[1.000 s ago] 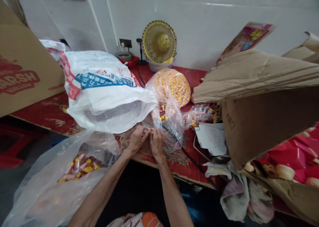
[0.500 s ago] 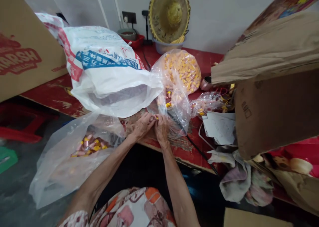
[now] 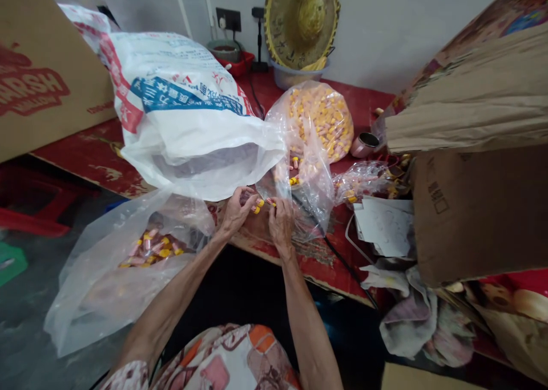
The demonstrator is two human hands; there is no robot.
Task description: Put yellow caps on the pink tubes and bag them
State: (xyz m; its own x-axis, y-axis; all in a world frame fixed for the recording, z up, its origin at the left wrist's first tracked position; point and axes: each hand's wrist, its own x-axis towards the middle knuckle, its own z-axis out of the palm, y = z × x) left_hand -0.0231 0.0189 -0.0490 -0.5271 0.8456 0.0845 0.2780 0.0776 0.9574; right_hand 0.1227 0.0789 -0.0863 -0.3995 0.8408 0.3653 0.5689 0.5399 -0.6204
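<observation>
My left hand (image 3: 236,210) is closed around a few small pink tubes with yellow caps (image 3: 258,206), whose capped ends stick out past the fingertips. Just to its right, my right hand (image 3: 281,223) pinches a small pink-and-yellow piece (image 3: 271,202) between thumb and finger; its exact kind is too small to tell. Both hands are over the front edge of the red table, a short gap apart. Behind the right hand lies a clear bag (image 3: 325,119) full of pink tubes with yellow caps, its loose mouth spread toward me. Another open plastic bag (image 3: 98,287), at lower left, holds more such tubes (image 3: 154,247).
A big white woven sack (image 3: 184,133) lies open-mouthed on the red table (image 3: 85,156). Cardboard boxes stand at left (image 3: 43,64) and right (image 3: 479,207). A pink cup (image 3: 365,144), papers (image 3: 387,221), rags (image 3: 411,316) and a black cable (image 3: 342,261) are on the right.
My hands have parted from each other, the left shifting left with yellow-capped tubes now showing at its fingertips. The view has shifted slightly.
</observation>
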